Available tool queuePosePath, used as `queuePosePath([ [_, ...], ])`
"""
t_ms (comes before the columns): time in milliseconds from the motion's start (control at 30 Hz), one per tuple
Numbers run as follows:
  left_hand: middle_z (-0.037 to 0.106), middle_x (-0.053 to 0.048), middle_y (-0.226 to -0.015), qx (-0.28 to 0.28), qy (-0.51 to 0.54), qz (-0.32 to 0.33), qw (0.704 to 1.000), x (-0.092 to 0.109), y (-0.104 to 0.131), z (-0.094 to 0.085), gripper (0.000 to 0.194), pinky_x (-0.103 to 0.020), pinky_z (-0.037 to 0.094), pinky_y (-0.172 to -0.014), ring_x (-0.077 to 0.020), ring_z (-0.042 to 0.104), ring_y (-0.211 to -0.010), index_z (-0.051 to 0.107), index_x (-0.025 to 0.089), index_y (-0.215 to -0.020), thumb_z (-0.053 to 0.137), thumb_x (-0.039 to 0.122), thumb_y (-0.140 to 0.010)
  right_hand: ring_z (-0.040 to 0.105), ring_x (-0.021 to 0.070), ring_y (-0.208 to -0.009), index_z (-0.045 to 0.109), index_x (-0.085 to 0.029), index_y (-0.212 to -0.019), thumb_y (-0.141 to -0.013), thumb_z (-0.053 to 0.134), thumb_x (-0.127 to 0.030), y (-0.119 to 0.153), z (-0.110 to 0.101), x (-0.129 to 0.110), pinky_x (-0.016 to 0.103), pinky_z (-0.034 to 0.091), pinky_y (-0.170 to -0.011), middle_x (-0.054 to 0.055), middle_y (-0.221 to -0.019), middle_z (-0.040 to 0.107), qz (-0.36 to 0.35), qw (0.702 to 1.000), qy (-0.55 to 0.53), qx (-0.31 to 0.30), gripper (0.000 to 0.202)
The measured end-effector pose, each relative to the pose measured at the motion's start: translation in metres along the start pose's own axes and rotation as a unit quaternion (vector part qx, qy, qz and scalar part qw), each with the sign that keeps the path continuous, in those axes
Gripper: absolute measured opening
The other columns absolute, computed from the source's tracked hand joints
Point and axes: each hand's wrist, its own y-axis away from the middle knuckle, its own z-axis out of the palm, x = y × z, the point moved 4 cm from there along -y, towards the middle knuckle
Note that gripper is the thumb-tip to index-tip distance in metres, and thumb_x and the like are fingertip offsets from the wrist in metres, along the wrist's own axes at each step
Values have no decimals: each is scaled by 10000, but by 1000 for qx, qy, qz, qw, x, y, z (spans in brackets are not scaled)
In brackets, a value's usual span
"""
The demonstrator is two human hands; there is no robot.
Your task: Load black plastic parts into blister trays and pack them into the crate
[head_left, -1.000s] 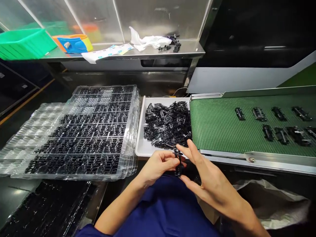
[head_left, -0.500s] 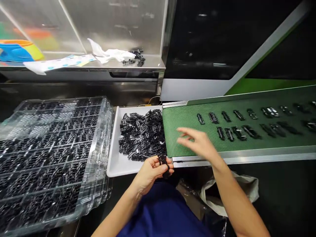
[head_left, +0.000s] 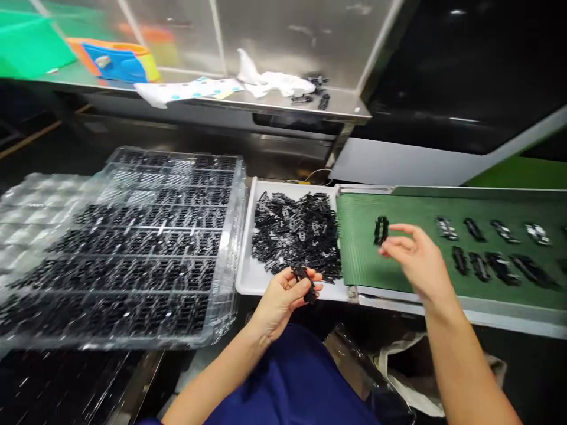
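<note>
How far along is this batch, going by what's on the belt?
Partway, it seems. Laid out: two rows of black parts on the green belt. In hand: one part in the left hand; another at the right hand's fingertips, maybe already resting on the belt. Left: a big heap in the white tray. Can't tell whether the clear tray's parts count.

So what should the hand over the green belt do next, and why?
I'd say the right hand should gently leave the small black part on the green belt. Its fingertips are right by that part, though I can't tell if it's lying down yet. Other black parts lie there in rows, and the left hand holds another piece.
</note>
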Motion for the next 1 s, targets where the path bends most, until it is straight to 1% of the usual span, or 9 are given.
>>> queuePosePath([
  [67, 749, -64, -1009, 8, -14, 9, 1000, 7, 7, -12, 421, -227, 520, -767, -158, 704, -884, 722, 184, -948, 887, 391, -621, 675, 182, -638, 494, -239, -1245, -828, 637, -377, 49, 35, -39, 309, 560, -621, -5, -699, 658, -11, 964, -219, -149, 462],
  [133, 753, -58, -992, 12, -32, 20, 999, 14, 16, -23, 453, -208, 500, -737, -153, 698, -873, 734, 192, -997, 888, 385, -617, 681, 160, -636, 542, -269, -1223, -857, 628, -322, 94, 61, -75, 276, 569, -616, 1, -748, 680, -33, 927, -290, -234, 379],
  [267, 761, -48, -915, -3, -39, 46, 998, 26, 35, -41, 482, -224, 491, -797, -150, 687, -831, 757, 184, -1013, 905, 355, -588, 706, 170, -741, 664, -252, -1115, -877, 592, -260, 137, 84, -118, 284, 590, -714, 41, -924, 740, -118, 950, -195, -213, 250],
  [367, 764, -46, -898, -17, -50, 76, 996, 33, 48, -50, 441, -260, 495, -860, -171, 691, -855, 769, 180, -975, 905, 339, -587, 700, 165, -746, 623, -245, -1139, -877, 577, -253, 143, 93, -126, 268, 580, -674, 35, -935, 743, -131, 960, -142, -204, 266],
  [533, 764, -22, -930, -18, -75, 102, 992, 39, 60, -59, 298, -240, 512, -815, -154, 688, -847, 769, 195, -922, 870, 237, -645, 656, 132, -619, 420, -246, -1106, -896, 570, -272, 141, 107, -127, 237, 556, -601, -22, -756, 694, -88, 929, -178, -313, 260],
  [600, 763, -22, -894, -14, -77, 100, 992, 40, 62, -60, 255, -243, 510, -822, -157, 691, -843, 766, 184, -902, 854, 236, -668, 638, 138, -607, 429, -247, -1137, -901, 581, -298, 138, 106, -128, 254, 554, -582, -13, -779, 686, -137, 936, -131, -297, 285],
  [667, 763, -28, -882, -8, -75, 97, 992, 41, 62, -60, 269, -243, 502, -839, -160, 691, -856, 764, 176, -934, 841, 253, -688, 674, 181, -772, 439, -242, -1256, -886, 624, -329, 134, 99, -133, 315, 584, -687, 52, -971, 700, -244, 933, -64, -256, 422],
  [800, 761, -41, -909, -32, -76, 65, 994, 35, 59, -53, 355, -229, 489, -834, -147, 685, -841, 754, 168, -1015, 842, 280, -690, 521, 284, -1266, 298, -225, -1489, -877, 659, -339, 132, 87, -141, 448, 489, -1023, 145, -1388, 535, -432, 870, 24, -236, 719],
  [1000, 754, -98, -955, -55, -76, -28, 995, 20, 49, -40, 611, -213, 487, -671, -174, 701, -777, 726, 158, -1059, 888, 480, -566, 565, 242, -1192, 390, -247, -1433, -822, 699, -476, 121, 72, -128, 380, 512, -991, 106, -1291, 604, -401, 884, -36, -239, 722],
])
